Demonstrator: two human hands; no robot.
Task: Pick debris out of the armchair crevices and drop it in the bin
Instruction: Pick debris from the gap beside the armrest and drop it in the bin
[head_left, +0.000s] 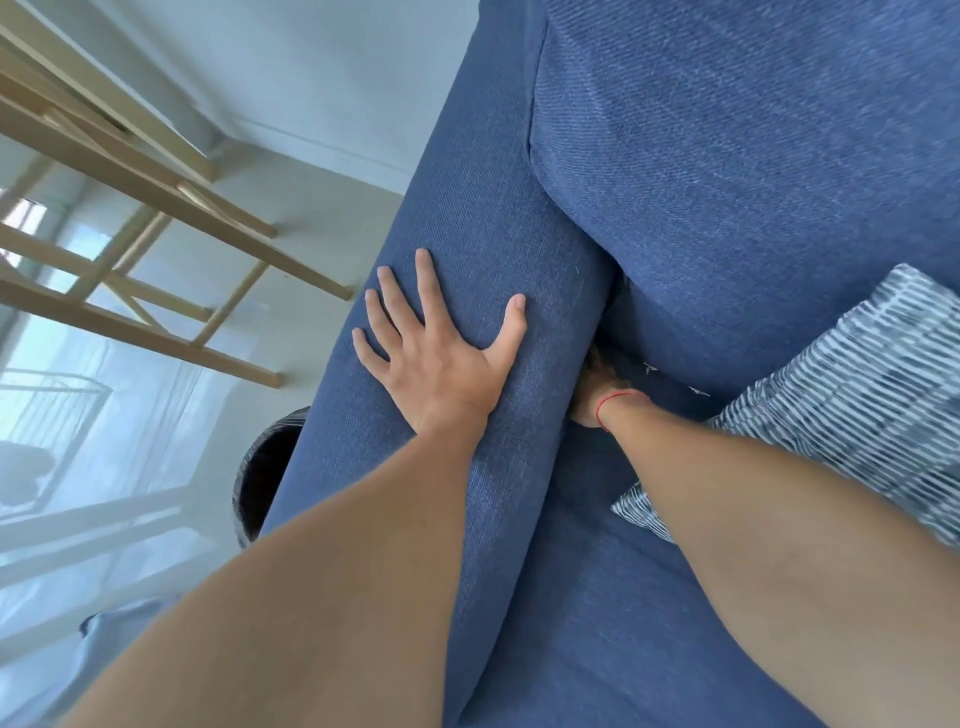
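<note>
Head view. Left hand flat, fingers spread, palm down on the top of the blue armchair's armrest; grasping nothing. Right hand pushed into the crevice between armrest and seat cushion; fingers hidden, so its grip cannot be told. Red thread around the right wrist. No debris discernible. Striped pillow on the seat, at its right edge. Dark bin on the floor, just beside the armrest's outer side.

Soft, bright daylight is reflected off the glossy pale floor; edges are stretched and slightly blurred.
</note>
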